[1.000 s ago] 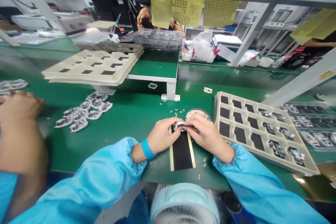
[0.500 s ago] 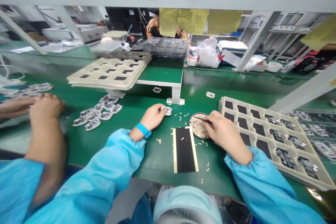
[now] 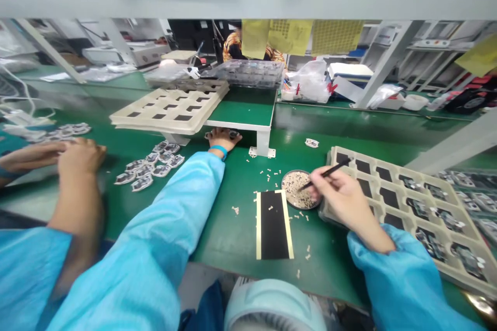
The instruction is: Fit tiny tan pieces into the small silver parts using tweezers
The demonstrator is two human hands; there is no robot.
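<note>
Reaching far forward under the small raised green-topped shelf (image 3: 243, 106), the left hand (image 3: 222, 138) lies with its fingers curled down on a small dark part (image 3: 233, 134) on the green bench mat (image 3: 217, 201); whether it actually grips the part I cannot tell. The right hand (image 3: 340, 200) is closed around a thin dark pair of tweezers (image 3: 325, 174), whose tip dips into the round shallow dish (image 3: 298, 196) of tiny pale beige pieces. Just right of the dish sits a beige moulded compartment tray (image 3: 404, 212): its nearer pockets hold small dark-and-white components, the farther ones show black and bare. Another beige tray (image 3: 171, 110) of the same kind rests across the shelf's left end. A black strip with yellow edges (image 3: 274, 224) lies before the dish.
</note>
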